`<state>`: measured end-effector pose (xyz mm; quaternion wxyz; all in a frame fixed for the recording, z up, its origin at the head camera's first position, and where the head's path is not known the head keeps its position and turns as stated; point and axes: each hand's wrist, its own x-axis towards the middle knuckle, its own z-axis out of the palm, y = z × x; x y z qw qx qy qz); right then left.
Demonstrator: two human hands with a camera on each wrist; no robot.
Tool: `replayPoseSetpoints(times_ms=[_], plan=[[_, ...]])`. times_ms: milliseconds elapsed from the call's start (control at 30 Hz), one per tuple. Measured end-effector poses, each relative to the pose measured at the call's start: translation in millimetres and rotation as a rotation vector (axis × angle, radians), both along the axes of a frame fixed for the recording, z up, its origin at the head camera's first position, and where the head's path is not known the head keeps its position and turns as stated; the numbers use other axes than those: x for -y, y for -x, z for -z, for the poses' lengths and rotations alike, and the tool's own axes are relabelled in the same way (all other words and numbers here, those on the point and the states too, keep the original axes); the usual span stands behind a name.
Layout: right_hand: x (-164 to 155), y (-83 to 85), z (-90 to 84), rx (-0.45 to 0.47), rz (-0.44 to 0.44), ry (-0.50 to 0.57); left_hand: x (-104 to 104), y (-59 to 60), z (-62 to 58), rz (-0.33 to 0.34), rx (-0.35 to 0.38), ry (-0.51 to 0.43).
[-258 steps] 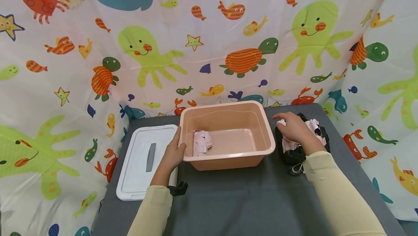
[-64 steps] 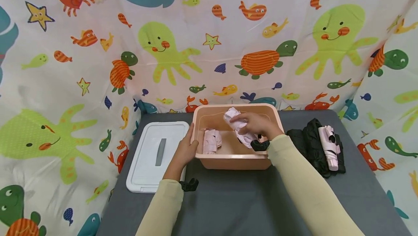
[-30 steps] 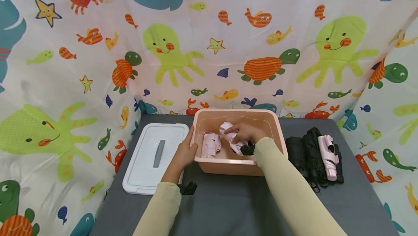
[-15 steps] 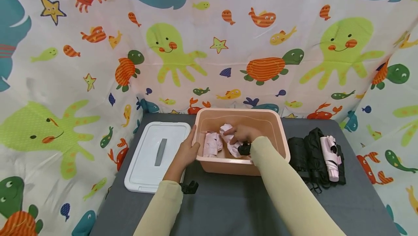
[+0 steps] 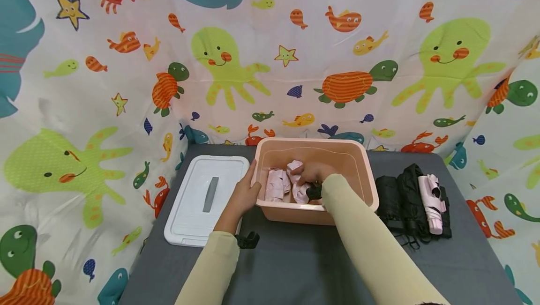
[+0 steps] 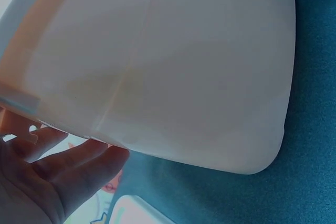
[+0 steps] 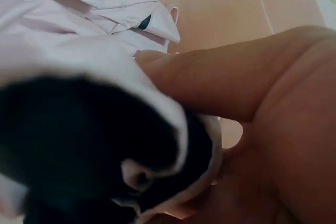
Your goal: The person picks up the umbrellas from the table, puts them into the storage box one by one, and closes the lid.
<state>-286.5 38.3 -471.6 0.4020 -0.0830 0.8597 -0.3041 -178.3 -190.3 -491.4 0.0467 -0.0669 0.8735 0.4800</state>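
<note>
Right hand (image 5: 311, 173) grips a soft, light folded pink umbrella with black handle (image 5: 300, 191) inside the peach plastic tub (image 5: 366, 174); left hand (image 5: 246, 193), fingers straight, steadies the tub's side.

- The folded pink umbrella (image 5: 298, 191) with its black handle end sat low inside the pink bin (image 5: 367, 188), held in your right hand (image 5: 311, 174).
- A second folded pink umbrella (image 5: 275, 188) lay just beside it on the bin's floor.
- Your left hand (image 5: 244, 197) rested against the bin's left wall.
</note>
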Motion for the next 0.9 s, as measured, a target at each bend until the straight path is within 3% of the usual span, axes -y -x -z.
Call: replayPoseSetpoints(times_ms=[133,267,367,600,733,900], plan=[[0,-2.1,1.9,0.029,0.02,-0.011,-1,-0.2,1.0,-0.003,0.01,-0.004],[3,-1.6,5.6,0.032,-0.023,-0.025,-2,-0.9,0.8,-0.005,0.013,-0.008],[4,0.3,7.7,0.025,-0.07,-0.014,-2,-0.7,-0.1,-0.007,0.006,-0.004],[2,1.9,6.9,0.055,-0.06,0.044,-1,-0.2,0.1,-0.009,-0.009,0.004],[-1,-0.2,2.7,0.074,-0.051,0.074,-1,-0.6,1.1,-0.005,-0.02,0.002],[-4,-2.9,-5.5,0.064,-0.069,0.039,-1,-0.9,1.0,-0.005,-0.012,0.003]])
